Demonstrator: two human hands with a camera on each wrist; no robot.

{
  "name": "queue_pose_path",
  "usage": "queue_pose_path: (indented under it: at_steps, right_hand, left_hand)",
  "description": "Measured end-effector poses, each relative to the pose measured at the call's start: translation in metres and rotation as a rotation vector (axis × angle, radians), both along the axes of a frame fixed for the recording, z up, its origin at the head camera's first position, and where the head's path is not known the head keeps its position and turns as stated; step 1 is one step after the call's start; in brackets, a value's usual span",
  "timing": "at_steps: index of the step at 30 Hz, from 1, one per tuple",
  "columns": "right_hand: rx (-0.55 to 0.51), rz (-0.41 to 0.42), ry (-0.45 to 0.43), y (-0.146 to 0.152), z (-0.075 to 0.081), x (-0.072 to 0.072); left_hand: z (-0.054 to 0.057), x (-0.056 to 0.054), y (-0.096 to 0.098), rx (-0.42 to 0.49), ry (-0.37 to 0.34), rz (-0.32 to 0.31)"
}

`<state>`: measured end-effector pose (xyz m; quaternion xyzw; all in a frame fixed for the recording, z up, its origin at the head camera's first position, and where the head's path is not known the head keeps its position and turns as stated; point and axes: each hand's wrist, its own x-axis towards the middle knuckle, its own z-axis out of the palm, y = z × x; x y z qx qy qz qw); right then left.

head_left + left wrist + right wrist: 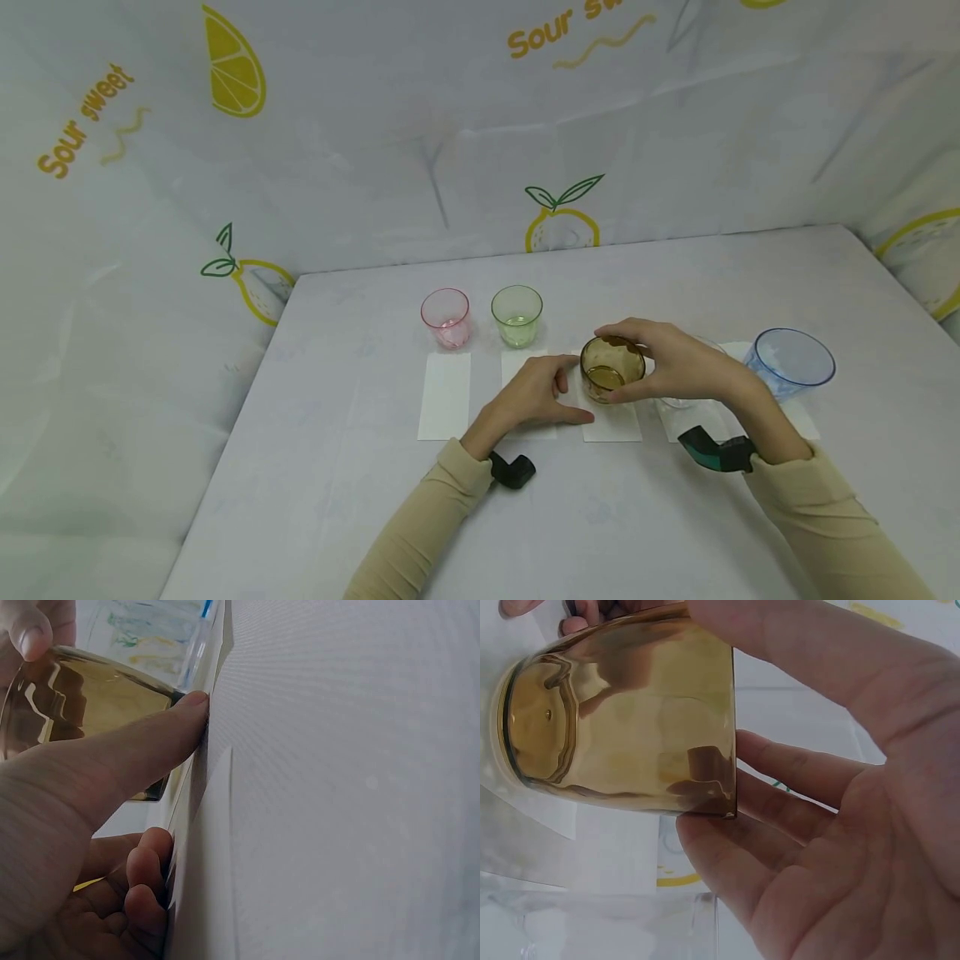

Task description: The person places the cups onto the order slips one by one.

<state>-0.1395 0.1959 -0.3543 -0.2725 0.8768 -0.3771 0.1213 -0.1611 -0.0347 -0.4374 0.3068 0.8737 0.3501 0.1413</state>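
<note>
An amber glass stands over a white paper strip. My right hand holds it near the rim, thumb on the near side and fingers on the far side. To the left of the glass, my left hand rests low with index finger and thumb stretched towards the strip and the other fingers loosely curled. In the left wrist view its thumb lies in front of the amber glass, its tip down at the paper. Whether the glass base touches the strip I cannot tell.
A pink glass and a green glass stand behind two other white strips. On the right is a larger blue glass by another strip. A clear glass is mostly hidden behind my right hand.
</note>
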Motion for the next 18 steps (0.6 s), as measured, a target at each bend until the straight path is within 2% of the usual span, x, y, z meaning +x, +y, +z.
queue_pose_path:
  at_steps: [18]
  right_hand:
    - [0.083,0.02,0.022,-0.0056,0.0018,-0.003]
  left_hand:
    - [0.0006,0.0002,-0.0003,0.021,-0.008,-0.009]
